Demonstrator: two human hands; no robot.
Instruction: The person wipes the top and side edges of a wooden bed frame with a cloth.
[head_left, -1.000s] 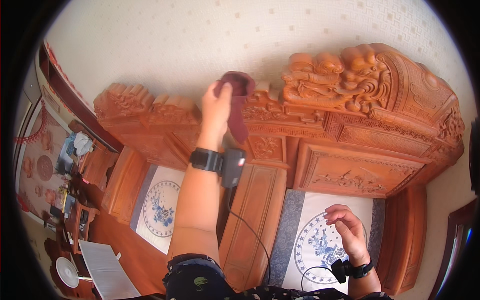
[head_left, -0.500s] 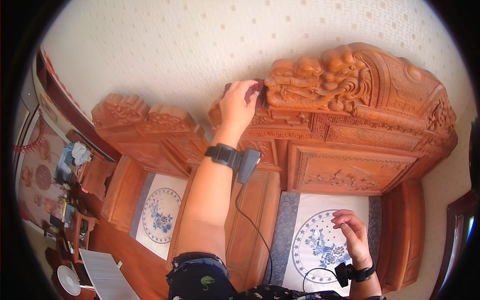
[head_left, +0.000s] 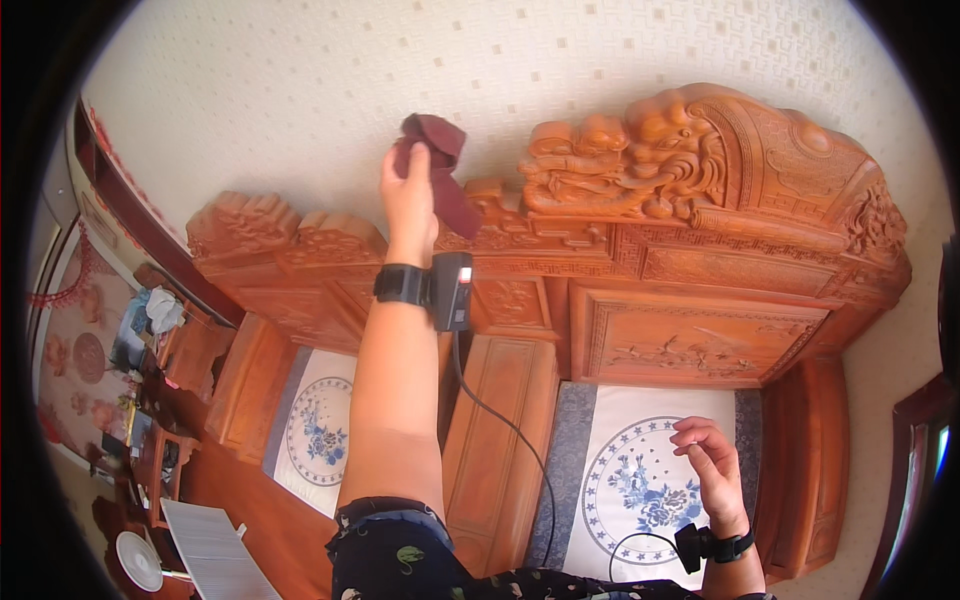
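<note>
My left hand (head_left: pixel 408 195) is closed on a dark red cloth (head_left: pixel 456 205), raised in front of the patterned wall. The folded cloth sticks up above the fingers and one end hangs down to the right. Behind that end is the low top edge of a carved wooden chair back (head_left: pixel 560 232). To the right rises its tall carved crest (head_left: pixel 660 165), apart from the cloth. Over the white-and-blue seat cushion (head_left: pixel 610 430), my right hand (head_left: pixel 714 475) hovers with loosely bent, parted fingers and nothing visible in it.
A second carved chair (head_left: pixel 290 270) with a similar cushion (head_left: pixel 322 425) stands at left. Between the seats is a broad wooden armrest (head_left: pixel 505 430). A cable (head_left: pixel 500 420) trails from the device on my left wrist. Far left are a cluttered shelf (head_left: pixel 150 390) and a grey slatted panel (head_left: pixel 215 550).
My left hand has lifted the cloth off the chair back beside the crest and moved up and left; more of the cloth now shows. The right hand has barely shifted.
</note>
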